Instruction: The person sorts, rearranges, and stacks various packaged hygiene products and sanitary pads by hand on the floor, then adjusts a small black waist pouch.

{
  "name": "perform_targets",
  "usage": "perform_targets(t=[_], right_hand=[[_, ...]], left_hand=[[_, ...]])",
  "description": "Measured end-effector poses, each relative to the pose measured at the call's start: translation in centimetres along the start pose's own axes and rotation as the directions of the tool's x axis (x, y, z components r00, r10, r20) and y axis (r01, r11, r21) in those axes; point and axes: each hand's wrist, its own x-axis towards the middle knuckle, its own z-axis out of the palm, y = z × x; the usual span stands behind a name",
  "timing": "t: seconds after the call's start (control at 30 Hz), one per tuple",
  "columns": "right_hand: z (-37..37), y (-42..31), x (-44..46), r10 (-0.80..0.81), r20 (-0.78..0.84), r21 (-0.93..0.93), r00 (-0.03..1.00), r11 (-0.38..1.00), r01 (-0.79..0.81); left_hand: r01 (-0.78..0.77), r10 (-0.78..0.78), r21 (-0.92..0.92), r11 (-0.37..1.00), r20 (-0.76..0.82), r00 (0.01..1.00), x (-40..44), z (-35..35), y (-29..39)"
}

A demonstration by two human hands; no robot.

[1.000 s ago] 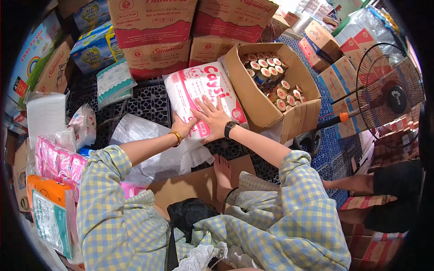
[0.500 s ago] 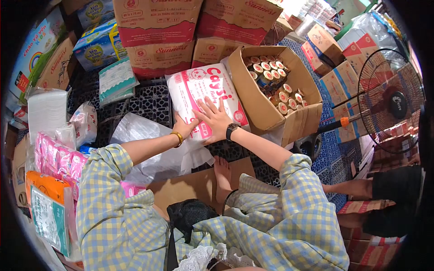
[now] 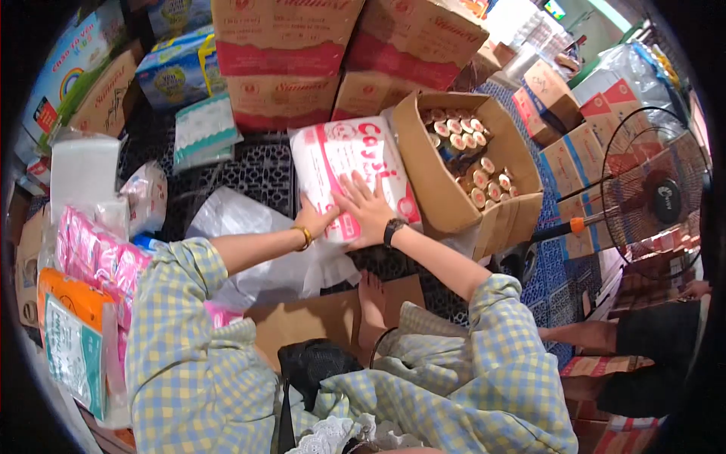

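Pkg [image 3: 325, 166] a bit blurred, partly hid by R hand [image 3: 369, 216]; upper ctns [image 3: 283, 34] cut off @ top.

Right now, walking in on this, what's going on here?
A person's right hand lies spread on a white-and-pink packet, while the left hand rests at its near left side. Just right of the packet is an open carton of capped containers. Crumpled plastic lies nearer the person. Another person's legs show at the right.
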Motion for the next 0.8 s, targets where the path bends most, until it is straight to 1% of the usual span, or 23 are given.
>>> perform_targets(t=[0.07,0.23,0.33,0.5,0.6,0.7,0.8], right_hand=[[-0.4,-0.1,-0.2,-0.002,0.023,0.020,1.000,1.000,0.002],[0.1,-0.5,-0.4,-0.010,0.015,0.023,1.000,1.000,0.009],[-0.1,-0.2,-0.3,-0.017,0.007,0.003,1.000,1.000,0.017],[-0.4,-0.2,0.0,-0.015,0.004,0.002,1.000,1.000,0.015],[-0.5,-0.5,-0.3,-0.009,0.014,0.010,1.000,1.000,0.009],[-0.8,-0.6,-0.1,0.001,0.023,-0.035,1.000,0.999,0.000],[-0.6,-0.6,-0.2,-0.016,0.021,-0.039,1.000,0.999,0.017]], left_hand=[[-0.004,0.004,0.017,1.000,-0.025,1.000,-0.9,0.2,-0.2],[0.020,-0.019,-0.020,1.000,0.012,1.000,-0.8,0.0,-0.8],[0.110,-0.112,0.058,0.992,0.029,0.993,-0.8,-0.2,0.2],[0.066,-0.066,-0.005,0.998,0.042,0.997,-0.5,-0.1,-0.3],[-0.002,0.004,-0.065,0.998,0.035,0.999,-0.5,0.0,-0.6],[-0.009,0.010,-0.027,1.000,0.036,0.999,-0.3,0.0,-1.0],[-0.004,0.004,0.001,1.000,0.040,0.999,-0.2,0.0,-1.1]])
